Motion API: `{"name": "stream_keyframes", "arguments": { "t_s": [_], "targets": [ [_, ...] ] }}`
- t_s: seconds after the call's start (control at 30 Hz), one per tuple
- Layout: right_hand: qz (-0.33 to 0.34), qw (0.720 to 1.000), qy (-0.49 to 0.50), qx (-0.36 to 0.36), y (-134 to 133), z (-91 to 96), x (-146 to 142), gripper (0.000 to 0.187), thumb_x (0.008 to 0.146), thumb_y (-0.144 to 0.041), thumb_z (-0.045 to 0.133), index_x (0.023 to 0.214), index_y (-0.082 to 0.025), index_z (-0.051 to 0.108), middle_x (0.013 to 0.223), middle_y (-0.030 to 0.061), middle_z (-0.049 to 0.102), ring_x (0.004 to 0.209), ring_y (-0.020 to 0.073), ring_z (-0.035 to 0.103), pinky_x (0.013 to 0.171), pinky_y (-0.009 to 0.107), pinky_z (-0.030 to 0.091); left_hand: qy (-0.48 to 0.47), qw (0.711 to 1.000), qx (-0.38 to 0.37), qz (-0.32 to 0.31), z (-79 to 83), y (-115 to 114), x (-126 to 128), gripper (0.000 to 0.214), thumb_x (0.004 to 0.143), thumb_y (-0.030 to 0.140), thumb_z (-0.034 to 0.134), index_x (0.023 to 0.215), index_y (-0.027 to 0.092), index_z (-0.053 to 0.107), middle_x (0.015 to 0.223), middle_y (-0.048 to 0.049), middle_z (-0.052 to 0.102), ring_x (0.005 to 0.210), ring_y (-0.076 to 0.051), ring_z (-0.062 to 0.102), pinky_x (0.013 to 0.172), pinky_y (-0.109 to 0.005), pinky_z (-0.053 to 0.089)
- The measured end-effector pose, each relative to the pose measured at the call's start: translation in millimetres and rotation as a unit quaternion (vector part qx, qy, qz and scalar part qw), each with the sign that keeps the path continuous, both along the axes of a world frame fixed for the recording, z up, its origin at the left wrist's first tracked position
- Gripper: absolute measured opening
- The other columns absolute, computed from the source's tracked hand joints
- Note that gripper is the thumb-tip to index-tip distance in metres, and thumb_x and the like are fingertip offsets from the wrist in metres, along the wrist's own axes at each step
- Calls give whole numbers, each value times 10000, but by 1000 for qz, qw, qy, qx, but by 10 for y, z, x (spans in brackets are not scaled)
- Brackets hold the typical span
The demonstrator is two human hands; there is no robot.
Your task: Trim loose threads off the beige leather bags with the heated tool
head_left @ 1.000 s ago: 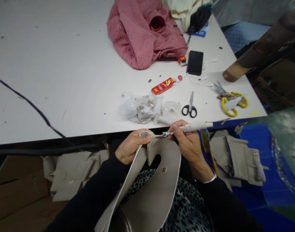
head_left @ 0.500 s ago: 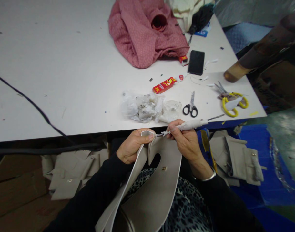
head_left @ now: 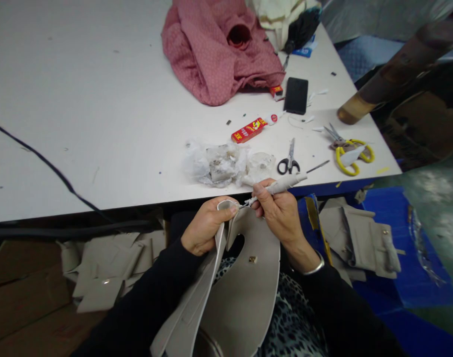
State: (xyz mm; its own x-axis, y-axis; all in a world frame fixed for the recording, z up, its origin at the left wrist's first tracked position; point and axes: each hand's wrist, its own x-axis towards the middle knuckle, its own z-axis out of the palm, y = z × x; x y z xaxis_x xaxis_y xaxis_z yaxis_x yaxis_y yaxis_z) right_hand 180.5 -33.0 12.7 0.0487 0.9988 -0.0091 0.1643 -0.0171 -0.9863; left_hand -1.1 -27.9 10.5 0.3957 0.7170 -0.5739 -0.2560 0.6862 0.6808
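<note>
— Wrapped tool (head_left: 282, 185) had tilted more steeply since half a second earlier: its rear end had swung up and away from the body, and its tip sat closer to the left hand (head_left: 206, 225).

— What stood around it, by size?

— First, a white table (head_left: 81, 99), its near edge just beyond both hands. Next, a beige piece (head_left: 241, 297), which hung over the lap with its long axis running down toward the body. Pink cloth (head_left: 211, 54) lay across the table, well apart from the hands.

— State of the grips?

— The left hand pinched the curled upper edge of the beige piece. The right hand (head_left: 280, 213) was closed round the tool's pale wrapping.

— Governing relation?

— That pinched edge lay left of the right hand's grip, in line with the tip, and the left thumb was nearest. The tool's long axis slanted from there up and rightward over the table edge. Whether its tip had entered the material could not be told.

— Labels?

— A red box (head_left: 248, 131) carried yellow marks and pale characters, too small to read; a smaller red box (head_left: 276, 92) beside the cloth was likewise illegible
</note>
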Motion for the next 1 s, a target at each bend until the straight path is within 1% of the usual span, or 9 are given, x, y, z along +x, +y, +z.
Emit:
{"name": "stream_keyframes", "arguments": {
  "t_s": [0.27, 0.5, 0.57, 0.67, 0.77, 0.83, 0.9, 0.97, 1.0],
  "targets": [
    [-6, 1000, 15, 0, -27, 37, -3, 428, 1025, -584, 597, 854, -194, 640, 607, -42, 634, 448, 74, 575, 441, 183, 423, 48, 997, 56, -7, -10, -77, 23, 394, 690, 398, 905, 847, 135, 657, 716, 0, 596, 638, -120, 501, 612, -247, 396],
    [-46, 998, 37, -14, -135, 21, -24, 464, 1006, -625, 599, 844, -192, 622, 588, -48, 623, 423, 73, 566, 413, 173, 406, 66, 994, 91, -9, 58, -163, 59, 380, 683, 409, 886, 815, 134, 659, 667, 21, 555, 607, -98, 428, 573, -229, 339],
    [-87, 995, 51, 5, -179, 25, -1, 463, 1007, -630, 594, 849, -195, 617, 603, -43, 631, 438, 78, 575, 414, 175, 407, 63, 994, 88, -10, 98, -187, 54, 381, 677, 411, 886, 808, 141, 652, 656, 22, 558, 595, -100, 438, 569, -234, 346],
    [-154, 984, 62, 70, -250, 66, 52, 432, 1015, -624, 585, 920, -205, 625, 697, -22, 686, 516, 90, 626, 448, 178, 431, 70, 993, 92, -3, 151, -238, 47, 386, 664, 410, 892, 804, 146, 647, 650, 24, 562, 583, -103, 455, 561, -236, 361],
    [-151, 981, 68, 101, -340, 133, 97, 425, 1029, -633, 551, 1087, -225, 654, 779, -2, 739, 552, 98, 654, 464, 182, 446, 81, 991, 110, -1, 205, -308, 46, 389, 656, 411, 893, 802, 146, 648, 653, 22, 571, 572, -105, 475, 547, -235, 374],
    [-141, 982, 73, 101, -414, 186, 116, 442, 1049, -629, 511, 1205, -240, 651, 749, -7, 743, 509, 99, 639, 443, 182, 439, 84, 988, 126, -1, 278, -354, 25, 379, 662, 411, 884, 800, 149, 648, 652, 19, 580, 561, -109, 493, 534, -235, 386],
    [-146, 980, 74, 110, -494, 248, 132, 434, 1064, -607, 496, 1260, -247, 640, 703, -19, 732, 468, 98, 617, 422, 179, 428, 93, 985, 146, 10, 418, -385, -45, 363, 669, 406, 871, 803, 156, 646, 652, 16, 591, 552, -114, 515, 523, -236, 406],
    [-160, 976, 68, 128, -573, 319, 149, 382, 1065, -570, 525, 1208, -240, 653, 702, -20, 732, 471, 95, 619, 429, 175, 433, 122, 975, 178, 44, 638, -393, -185, 354, 665, 400, 866, 802, 161, 644, 644, 19, 596, 539, -116, 529, 510, -238, 427],
    [-165, 974, 64, 138, -611, 358, 156, 346, 1059, -547, 556, 1158, -233, 661, 718, -17, 737, 486, 93, 628, 441, 173, 439, 149, 966, 200, 71, 772, -391, -281, 351, 659, 397, 868, 798, 163, 646, 636, 21, 596, 528, -116, 530, 500, -239, 434]
  ]
}}
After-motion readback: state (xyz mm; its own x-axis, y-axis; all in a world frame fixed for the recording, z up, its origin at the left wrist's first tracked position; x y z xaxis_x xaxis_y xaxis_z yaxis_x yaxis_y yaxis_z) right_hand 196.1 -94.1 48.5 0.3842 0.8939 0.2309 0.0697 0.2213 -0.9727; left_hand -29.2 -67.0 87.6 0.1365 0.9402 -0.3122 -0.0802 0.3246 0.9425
